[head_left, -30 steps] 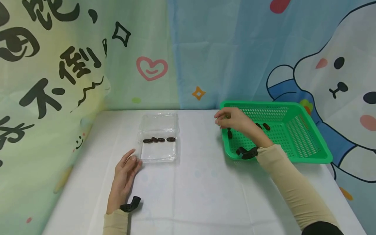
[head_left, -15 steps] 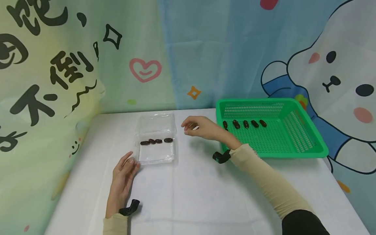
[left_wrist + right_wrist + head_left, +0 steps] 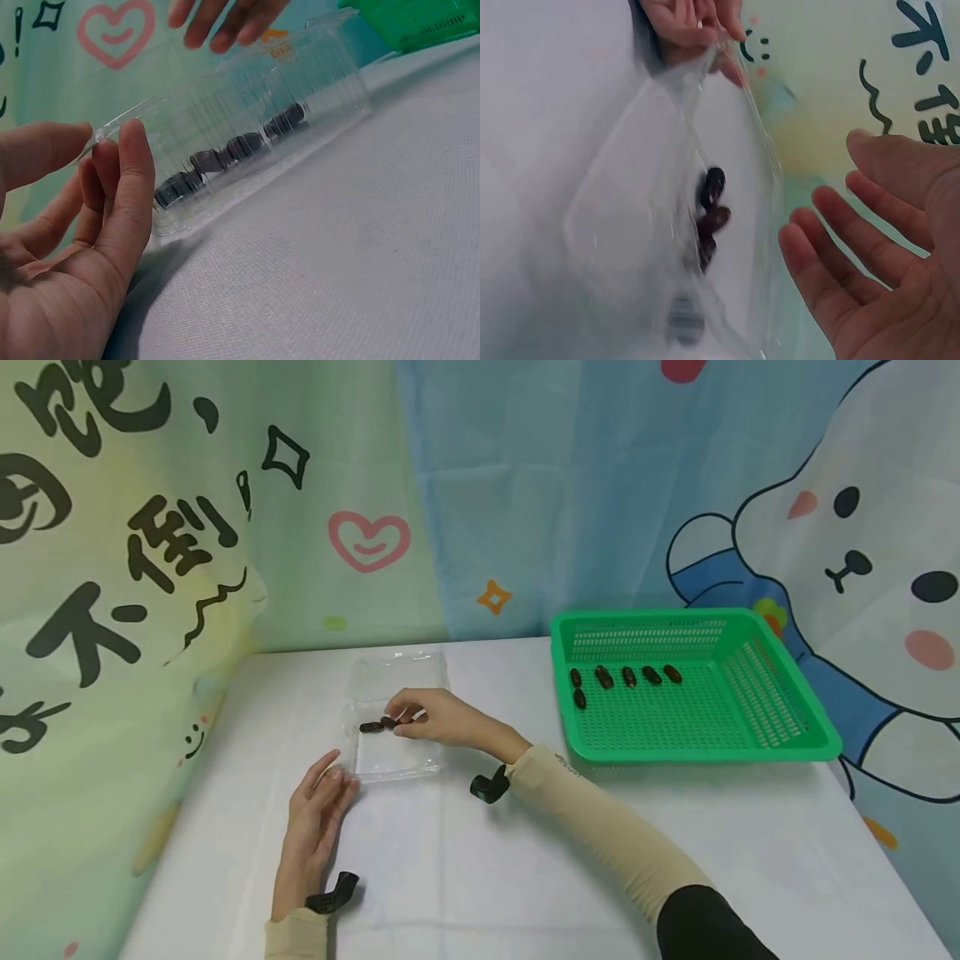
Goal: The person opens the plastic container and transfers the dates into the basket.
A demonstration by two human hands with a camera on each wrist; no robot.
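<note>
A clear hinged plastic box (image 3: 397, 762) with its lid raised stands on the table, with several dark brown dates (image 3: 371, 727) in a row inside. The left hand (image 3: 318, 814) is at its front left corner; in the left wrist view, thumb and fingers pinch the box's rim (image 3: 124, 118). Over the box hovers the right hand (image 3: 438, 718), hiding some of the dates in the head view. Its fingers (image 3: 840, 244) are loosely bent and apart from the thumb in the right wrist view, with nothing between them.
A green slotted basket (image 3: 697, 752) stands at the back right, and several dates (image 3: 628, 677) lie along its left and middle part. A white cloth (image 3: 480, 877) covers the table. Behind hangs a printed curtain (image 3: 525, 510). Each wrist wears a black camera mount (image 3: 490, 784).
The right hand has travelled left from the basket, across the white cloth, to above the clear box. The left hand has stayed at the box's corner. The head view has shifted slightly.
</note>
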